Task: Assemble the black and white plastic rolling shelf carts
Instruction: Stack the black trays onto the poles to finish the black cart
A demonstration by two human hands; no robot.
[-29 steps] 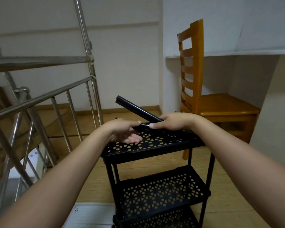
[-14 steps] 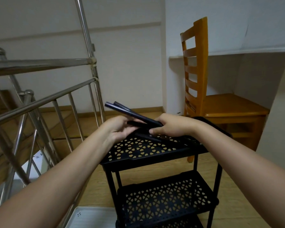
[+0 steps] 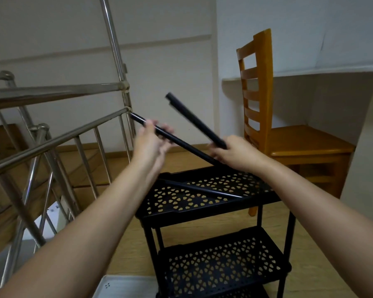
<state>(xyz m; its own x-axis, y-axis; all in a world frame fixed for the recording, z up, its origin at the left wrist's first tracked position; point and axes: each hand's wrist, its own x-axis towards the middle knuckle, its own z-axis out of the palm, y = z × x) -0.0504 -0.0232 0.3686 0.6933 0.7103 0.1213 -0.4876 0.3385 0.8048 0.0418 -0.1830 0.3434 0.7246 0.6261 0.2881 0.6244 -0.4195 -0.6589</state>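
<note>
Black cart (image 3: 213, 211) fills lower centre of frame, two shelf tiers visible, top shelf serving as a parts rest: one spare tube (image 3: 202, 188) lies on it. Frame centre: right hand (image 3: 235, 152) clamps upper tube (image 3: 194, 120); left hand (image 3: 152, 143) pinches lower tube (image 3: 170, 136), probably separating them for the corner sockets.

A single wide-angle view from the person's head looks forward and slightly down, close over both forearms. The black perforated plastic shelf cart (image 3: 209, 196) stands directly below and ahead, filling the lower centre. A steel stair railing (image 3: 58, 134) runs along the left edge, and an orange wooden slat-back chair (image 3: 267, 117) sits farther off at right.
</note>
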